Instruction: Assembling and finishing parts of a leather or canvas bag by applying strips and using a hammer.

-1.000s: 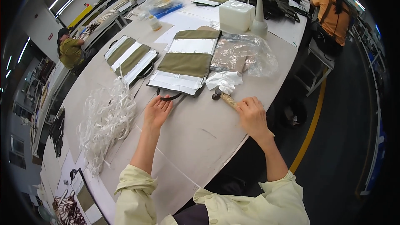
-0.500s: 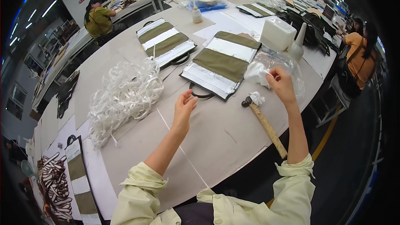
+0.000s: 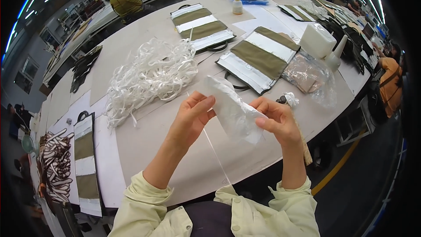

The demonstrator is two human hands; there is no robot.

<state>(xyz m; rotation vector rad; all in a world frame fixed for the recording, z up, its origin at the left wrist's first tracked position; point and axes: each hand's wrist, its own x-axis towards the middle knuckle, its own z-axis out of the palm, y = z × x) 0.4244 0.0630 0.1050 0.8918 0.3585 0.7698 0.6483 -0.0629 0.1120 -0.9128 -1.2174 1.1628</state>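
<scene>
Both hands are now raised together above the work table (image 3: 144, 149), where half a second ago the left was resting by the bag panel and the right was reaching into the plastic beyond it. Between them they are holding a small clear plastic bag (image 3: 232, 109), crumpled and slanting from upper left to lower right. The left hand (image 3: 190, 116) is pinching the bag's upper end, fingers (image 3: 206, 104) curled closed on the film. The right hand (image 3: 274, 120) is gripping the lower end, thumb pressing on top and fingers folded underneath.

Just beyond the bag, a wooden-handled hammer (image 3: 298, 136) is lying partly hidden behind the right hand. Farther past the bag, an olive and silver bag panel (image 3: 258, 57) is lying flat, with a heap of white strips (image 3: 151, 77) to its left and a larger clear plastic bag (image 3: 309, 77) to its right.
</scene>
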